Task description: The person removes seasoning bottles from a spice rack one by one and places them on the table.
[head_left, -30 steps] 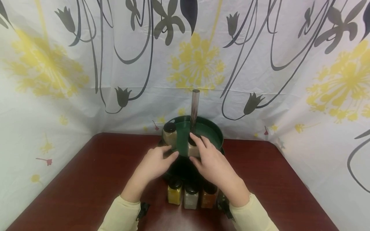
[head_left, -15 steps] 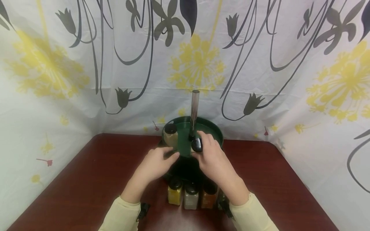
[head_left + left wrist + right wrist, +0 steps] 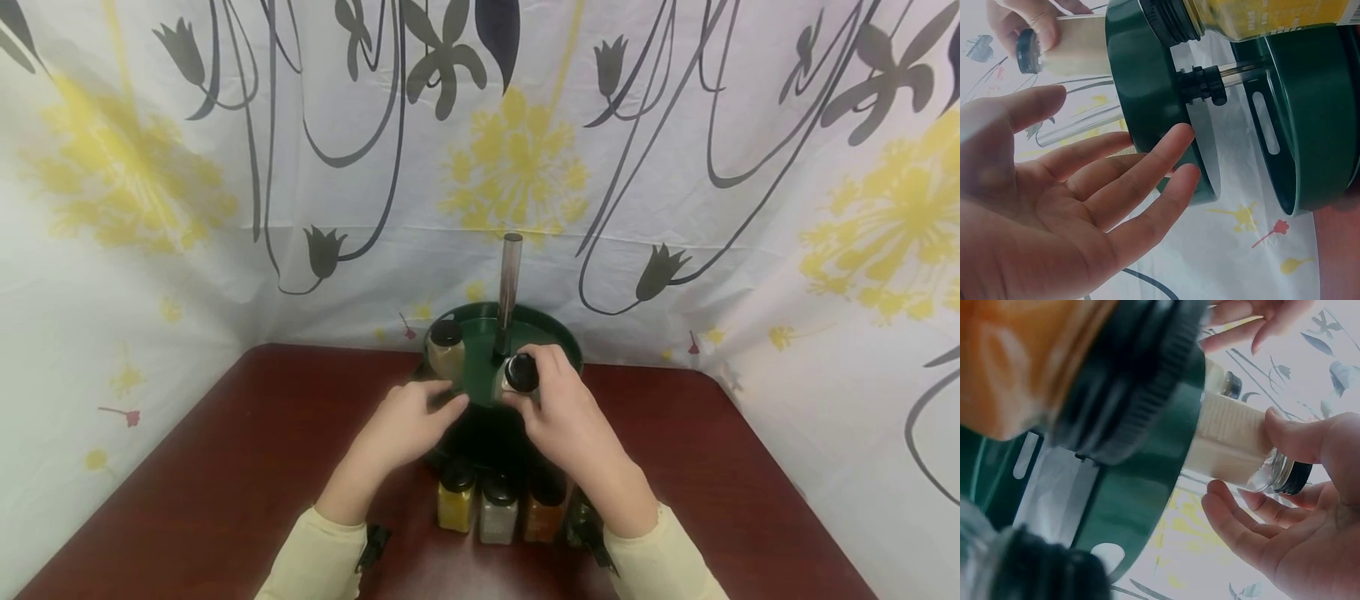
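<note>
In the head view my right hand (image 3: 568, 408) grips a glass spice jar (image 3: 1229, 440) of pale beige powder with a black lid (image 3: 521, 372). The jar stands at the front right of the upper tray of a green two-tier rack (image 3: 480, 332); the right wrist view shows thumb and fingers around its upper part. My left hand (image 3: 1104, 187) has its fingers extended at the upper tray's outer wall, the fingertips appearing to touch it. Another beige-filled jar (image 3: 446, 354) with a black lid sits on the tray's left side, beyond the left hand.
A clear post (image 3: 508, 283) rises from the tray's middle. In front of the rack stand jars with yellow (image 3: 455, 507), greyish (image 3: 498, 517) and orange (image 3: 543, 517) contents on the dark red table (image 3: 202, 467). A patterned white curtain (image 3: 390, 275) surrounds the back and sides.
My right hand has shifted slightly to the right with the beige jar, away from the post, and the jar's lid now shows more plainly. My left hand has stayed in place.
</note>
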### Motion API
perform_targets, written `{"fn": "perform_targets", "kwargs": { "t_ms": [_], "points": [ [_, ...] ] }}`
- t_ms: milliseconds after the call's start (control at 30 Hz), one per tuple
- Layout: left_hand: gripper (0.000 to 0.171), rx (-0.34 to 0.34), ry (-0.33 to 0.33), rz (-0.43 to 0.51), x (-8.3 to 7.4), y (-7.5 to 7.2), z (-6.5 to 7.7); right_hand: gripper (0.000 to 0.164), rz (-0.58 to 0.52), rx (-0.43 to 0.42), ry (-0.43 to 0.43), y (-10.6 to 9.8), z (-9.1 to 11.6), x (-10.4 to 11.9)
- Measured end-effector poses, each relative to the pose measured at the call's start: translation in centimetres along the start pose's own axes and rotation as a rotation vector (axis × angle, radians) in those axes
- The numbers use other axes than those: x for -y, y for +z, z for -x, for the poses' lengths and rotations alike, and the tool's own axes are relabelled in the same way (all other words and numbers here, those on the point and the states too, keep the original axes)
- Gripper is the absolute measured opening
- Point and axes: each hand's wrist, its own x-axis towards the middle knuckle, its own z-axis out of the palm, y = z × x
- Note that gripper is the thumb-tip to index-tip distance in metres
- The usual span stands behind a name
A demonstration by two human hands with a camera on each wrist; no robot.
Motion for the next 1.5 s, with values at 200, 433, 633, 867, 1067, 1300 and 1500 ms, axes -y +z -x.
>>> {"fn": "perform_targets", "kwargs": {
  "t_ms": [200,433,633,867,1067,1300,1500],
  "points": [
    [0.058,-0.004,-0.001,-0.008,0.1,0.0,0.0,0.053,-0.024,-0.026,-0.027,-0.8,0.2,0.7],
    [0.057,0.003,-0.001,-0.001,0.2,0.0,-0.1,0.053,-0.043,-0.038,-0.041,-1.6,0.4,1.2],
    [0.054,-0.002,0.008,0.004,0.2,-0.1,-0.1,0.053,-0.045,-0.051,-0.046,-2.0,0.4,1.4],
    [0.056,0.002,0.010,0.004,0.3,0.0,-0.1,0.051,-0.052,-0.043,-0.057,-2.1,0.5,1.5],
    [0.058,0.007,0.009,0.001,0.2,0.0,-0.1,0.051,-0.053,-0.030,-0.051,-2.2,0.5,1.5],
    [0.057,0.013,0.015,0.003,0.3,0.0,-0.1,0.051,-0.040,-0.030,-0.027,-2.6,0.6,1.4],
    [0.057,0.015,0.013,0.007,0.3,0.0,-0.1,0.052,-0.028,0.007,0.003,-3.2,0.6,1.0]
  ]
}}
